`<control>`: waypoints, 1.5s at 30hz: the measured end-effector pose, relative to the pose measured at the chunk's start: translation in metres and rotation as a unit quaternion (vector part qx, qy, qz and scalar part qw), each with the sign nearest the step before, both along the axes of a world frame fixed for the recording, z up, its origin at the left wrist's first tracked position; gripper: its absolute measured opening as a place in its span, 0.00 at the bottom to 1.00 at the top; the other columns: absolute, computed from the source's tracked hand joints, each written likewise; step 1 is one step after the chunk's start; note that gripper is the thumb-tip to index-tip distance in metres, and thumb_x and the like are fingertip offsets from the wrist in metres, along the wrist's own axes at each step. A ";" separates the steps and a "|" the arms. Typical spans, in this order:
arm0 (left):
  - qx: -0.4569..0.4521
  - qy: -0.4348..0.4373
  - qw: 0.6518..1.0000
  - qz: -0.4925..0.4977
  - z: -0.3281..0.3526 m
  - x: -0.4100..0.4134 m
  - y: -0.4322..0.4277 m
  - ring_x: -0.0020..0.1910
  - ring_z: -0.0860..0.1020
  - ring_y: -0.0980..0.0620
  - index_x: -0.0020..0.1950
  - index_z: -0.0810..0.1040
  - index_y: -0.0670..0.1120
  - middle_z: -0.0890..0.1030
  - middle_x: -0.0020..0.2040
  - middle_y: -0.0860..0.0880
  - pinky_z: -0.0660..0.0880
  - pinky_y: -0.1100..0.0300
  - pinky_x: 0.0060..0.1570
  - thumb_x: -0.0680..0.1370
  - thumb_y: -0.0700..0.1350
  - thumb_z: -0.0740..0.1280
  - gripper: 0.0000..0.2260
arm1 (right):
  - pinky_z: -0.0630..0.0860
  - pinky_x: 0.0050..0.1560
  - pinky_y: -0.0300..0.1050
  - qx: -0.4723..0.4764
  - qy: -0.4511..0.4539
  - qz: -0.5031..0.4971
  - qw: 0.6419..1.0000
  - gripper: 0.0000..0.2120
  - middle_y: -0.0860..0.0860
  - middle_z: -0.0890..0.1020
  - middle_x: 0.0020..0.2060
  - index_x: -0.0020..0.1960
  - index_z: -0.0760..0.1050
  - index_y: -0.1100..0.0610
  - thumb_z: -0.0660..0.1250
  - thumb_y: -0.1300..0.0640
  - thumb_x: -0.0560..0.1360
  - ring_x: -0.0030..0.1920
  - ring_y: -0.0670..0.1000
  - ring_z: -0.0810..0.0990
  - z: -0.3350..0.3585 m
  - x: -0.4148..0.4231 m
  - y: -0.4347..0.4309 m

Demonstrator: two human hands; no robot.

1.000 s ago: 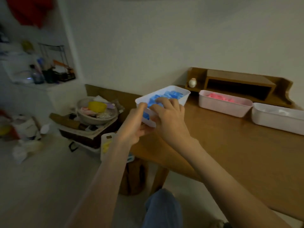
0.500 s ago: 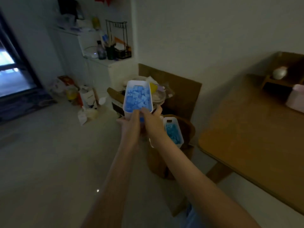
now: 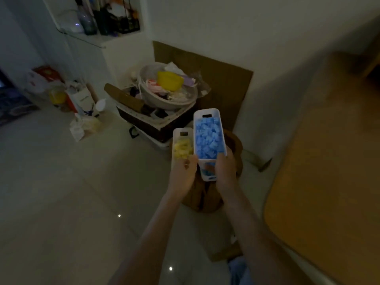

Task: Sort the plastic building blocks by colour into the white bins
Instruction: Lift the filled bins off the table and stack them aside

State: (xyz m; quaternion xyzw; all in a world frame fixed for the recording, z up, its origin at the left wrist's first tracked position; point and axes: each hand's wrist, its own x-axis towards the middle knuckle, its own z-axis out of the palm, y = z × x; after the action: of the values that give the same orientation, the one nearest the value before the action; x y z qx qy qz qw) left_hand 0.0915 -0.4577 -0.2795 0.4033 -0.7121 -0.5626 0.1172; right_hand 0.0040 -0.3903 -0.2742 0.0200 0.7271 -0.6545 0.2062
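1. Nothing in this shot can actually be read, it's too dark and soft.
2. The white paper bag (image 3: 82, 98) on the floor, at about 10 o'clock from the hands, has a faint line of print across its front, but it's just a smudge, no letters come out.
3. The red-and-white box (image 3: 42, 76) further out at 10 o'clock has some kind of printed design, also illegible.
4. The bottles (image 3: 87, 19) on the shelf at 11 o'clock are too blurry to tell if they carry labels.
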 end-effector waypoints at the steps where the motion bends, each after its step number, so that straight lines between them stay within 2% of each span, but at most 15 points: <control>1: -0.024 -0.009 1.000 -0.005 -0.009 -0.013 0.001 0.44 0.75 0.57 0.54 0.72 0.49 0.77 0.47 0.54 0.70 0.63 0.41 0.82 0.56 0.53 0.14 | 0.80 0.48 0.51 0.005 0.000 -0.023 1.000 0.19 0.51 0.75 0.59 0.69 0.65 0.51 0.56 0.58 0.78 0.59 0.53 0.75 -0.010 -0.012 0.007; 5: -0.185 -0.152 0.971 -0.021 -0.052 -0.057 -0.003 0.54 0.76 0.46 0.60 0.70 0.43 0.76 0.57 0.44 0.74 0.53 0.50 0.81 0.55 0.55 0.17 | 0.81 0.44 0.50 -0.035 -0.037 -0.113 0.992 0.19 0.56 0.74 0.61 0.70 0.64 0.57 0.53 0.62 0.79 0.58 0.58 0.77 -0.040 -0.050 0.028; 8: -0.204 -0.261 0.941 -0.062 -0.077 -0.078 -0.005 0.59 0.73 0.42 0.64 0.67 0.43 0.74 0.60 0.43 0.67 0.45 0.62 0.81 0.56 0.55 0.19 | 0.77 0.41 0.45 -0.047 -0.075 -0.148 0.985 0.20 0.56 0.71 0.63 0.73 0.60 0.57 0.50 0.62 0.81 0.59 0.59 0.74 -0.050 -0.075 0.038; 11: -0.224 -0.298 0.925 -0.074 -0.093 -0.084 -0.010 0.55 0.76 0.43 0.60 0.69 0.44 0.77 0.56 0.45 0.63 0.45 0.61 0.80 0.52 0.55 0.15 | 0.72 0.35 0.38 -0.015 -0.076 -0.136 0.988 0.19 0.55 0.70 0.62 0.73 0.58 0.57 0.47 0.60 0.83 0.56 0.56 0.71 -0.061 -0.083 0.046; 14: -0.272 -0.295 0.912 -0.080 -0.097 -0.079 -0.020 0.49 0.78 0.46 0.57 0.71 0.44 0.79 0.51 0.45 0.70 0.52 0.49 0.81 0.48 0.54 0.11 | 0.73 0.30 0.35 0.009 -0.069 -0.115 0.991 0.19 0.62 0.68 0.68 0.73 0.57 0.61 0.47 0.63 0.83 0.64 0.63 0.70 -0.074 -0.082 0.049; 16: -0.276 -0.272 0.919 -0.078 -0.098 -0.075 -0.029 0.49 0.78 0.46 0.58 0.71 0.44 0.79 0.52 0.44 0.72 0.55 0.44 0.82 0.46 0.54 0.11 | 0.74 0.35 0.36 0.030 -0.081 -0.090 0.992 0.19 0.62 0.69 0.67 0.72 0.60 0.63 0.49 0.66 0.82 0.64 0.64 0.71 -0.091 -0.082 0.048; 20: -0.269 -0.263 0.922 -0.089 -0.098 -0.065 -0.042 0.52 0.78 0.44 0.62 0.69 0.42 0.78 0.55 0.42 0.71 0.55 0.43 0.82 0.44 0.54 0.12 | 0.78 0.47 0.47 0.023 -0.099 -0.035 0.994 0.16 0.57 0.77 0.59 0.68 0.67 0.56 0.54 0.59 0.81 0.56 0.58 0.78 -0.106 -0.068 0.037; 26: -0.277 -0.237 0.919 -0.150 -0.089 -0.056 -0.040 0.58 0.75 0.41 0.64 0.69 0.38 0.75 0.61 0.39 0.74 0.50 0.54 0.83 0.41 0.53 0.13 | 0.74 0.27 0.37 0.061 -0.106 -0.012 0.992 0.14 0.54 0.79 0.49 0.64 0.67 0.50 0.50 0.58 0.82 0.39 0.51 0.78 -0.110 -0.065 0.028; 29: -0.281 -0.245 0.914 -0.161 -0.089 -0.063 -0.039 0.60 0.75 0.42 0.66 0.68 0.38 0.74 0.62 0.40 0.73 0.51 0.56 0.83 0.41 0.53 0.14 | 0.72 0.28 0.39 0.070 -0.123 -0.035 0.989 0.06 0.54 0.77 0.41 0.56 0.66 0.50 0.53 0.56 0.81 0.33 0.50 0.75 -0.109 -0.066 0.031; 33: -0.287 -0.234 0.909 -0.191 -0.092 -0.078 -0.033 0.57 0.77 0.44 0.64 0.68 0.40 0.76 0.60 0.42 0.75 0.52 0.54 0.83 0.43 0.53 0.13 | 0.74 0.36 0.46 0.093 -0.129 -0.086 0.984 0.08 0.55 0.77 0.41 0.55 0.69 0.59 0.57 0.58 0.78 0.36 0.54 0.77 -0.112 -0.073 0.036; 36: -0.296 -0.258 0.900 -0.189 -0.095 -0.086 -0.029 0.54 0.78 0.47 0.63 0.69 0.42 0.78 0.57 0.45 0.75 0.56 0.48 0.83 0.44 0.55 0.11 | 0.75 0.34 0.46 0.114 -0.116 -0.091 0.983 0.14 0.57 0.79 0.45 0.60 0.71 0.59 0.57 0.61 0.76 0.37 0.55 0.78 -0.118 -0.078 0.039; 38: -0.311 -0.287 0.890 -0.172 -0.097 -0.091 -0.027 0.52 0.79 0.48 0.62 0.68 0.43 0.78 0.56 0.46 0.75 0.56 0.45 0.82 0.44 0.56 0.11 | 0.74 0.34 0.45 0.108 -0.107 -0.084 0.985 0.10 0.55 0.77 0.41 0.55 0.72 0.57 0.56 0.62 0.76 0.35 0.52 0.76 -0.112 -0.078 0.040; 41: -0.303 -0.320 0.883 -0.163 -0.096 -0.096 -0.026 0.53 0.78 0.46 0.65 0.66 0.43 0.77 0.57 0.45 0.74 0.54 0.45 0.82 0.44 0.56 0.13 | 0.75 0.44 0.50 0.112 -0.102 -0.071 0.986 0.08 0.52 0.75 0.39 0.45 0.68 0.51 0.55 0.63 0.78 0.38 0.51 0.75 -0.106 -0.076 0.040; 43: -0.291 -0.313 0.890 -0.161 -0.095 -0.097 -0.027 0.53 0.78 0.46 0.64 0.66 0.42 0.77 0.57 0.44 0.75 0.54 0.47 0.82 0.45 0.55 0.13 | 0.74 0.47 0.50 0.130 -0.093 -0.079 0.984 0.07 0.54 0.76 0.47 0.54 0.69 0.55 0.56 0.60 0.78 0.44 0.53 0.76 -0.100 -0.073 0.040; 45: -0.293 -0.287 0.902 -0.137 -0.091 -0.093 -0.025 0.53 0.78 0.46 0.61 0.69 0.42 0.77 0.56 0.44 0.74 0.52 0.50 0.83 0.49 0.53 0.14 | 0.69 0.47 0.46 0.188 -0.071 -0.086 0.976 0.18 0.57 0.73 0.60 0.67 0.65 0.60 0.56 0.57 0.78 0.55 0.57 0.74 -0.089 -0.067 0.040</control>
State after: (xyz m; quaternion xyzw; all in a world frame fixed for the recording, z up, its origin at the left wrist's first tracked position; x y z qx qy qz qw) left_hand -0.0016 -0.4825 -0.3709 0.3935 -0.8957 -0.1991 -0.0572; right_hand -0.0632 -0.3501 -0.3633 0.1676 0.8163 -0.5180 0.1930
